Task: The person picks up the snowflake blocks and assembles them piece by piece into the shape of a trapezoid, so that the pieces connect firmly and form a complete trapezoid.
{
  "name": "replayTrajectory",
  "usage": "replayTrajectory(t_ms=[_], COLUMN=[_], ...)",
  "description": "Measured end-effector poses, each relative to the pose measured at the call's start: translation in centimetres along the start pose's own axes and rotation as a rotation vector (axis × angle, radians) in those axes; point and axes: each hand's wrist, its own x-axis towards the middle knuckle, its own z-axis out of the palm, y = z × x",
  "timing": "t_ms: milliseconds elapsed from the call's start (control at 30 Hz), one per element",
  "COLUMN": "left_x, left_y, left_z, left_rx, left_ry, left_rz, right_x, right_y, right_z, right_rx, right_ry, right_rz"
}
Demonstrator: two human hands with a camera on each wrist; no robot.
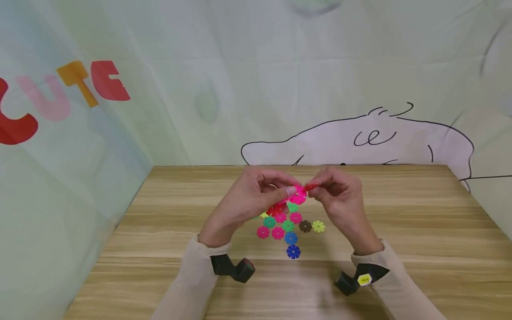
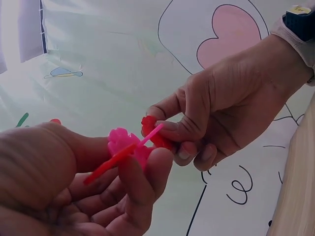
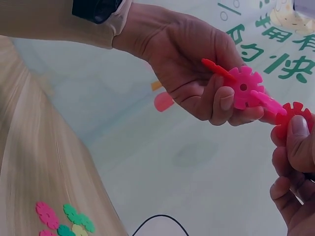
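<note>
My left fingers (image 1: pixel 280 176) pinch the pink discs (image 3: pixel 244 87) and my right fingers (image 1: pixel 330 175) pinch a red disc (image 3: pixel 291 111) at their edge, all held above the worktop (image 1: pixel 160 222), so an off-axis push or loose grip could bend a slot or pop joints apart.

Notched pink disc (image 3: pixel 252 81), joined to a red disc (image 3: pixel 218 70) and a second pink disc (image 3: pixel 268 102), held in left hand (image 1: pixel 253 195). Second red disc (image 3: pixel 290 111), also notched, pinched in right hand (image 1: pixel 341 195), meets second pink disc's edge; engagement unclear.
</note>
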Motion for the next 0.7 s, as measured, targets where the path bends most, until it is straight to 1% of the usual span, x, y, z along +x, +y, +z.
replayTrajectory(t_ms=[167,300,533,700], left_x=[-0.05,-0.07,-0.03,-0.08], left_y=[0.25,0.4,0.47,0.55], left_z=[0.35,0.57,0.85,0.78], left_rx=[-0.005,0.002,-0.008,0.008], left_ry=[0.004,0.012,0.008,0.014], left_rz=[-0.024,-0.036,0.0,-0.024], right_x=[0.04,-0.03,-0.2,-0.14], right_y=[0.0,-0.13,-0.37,-0.25], right_z=[0.05,0.19,0.45,0.37], right_rx=[0.009,-0.013,-0.084,-0.093], right_ry=[-0.003,0.001,0.013,0.006], right_rz=[-0.046,-0.057,-0.086,-0.104])
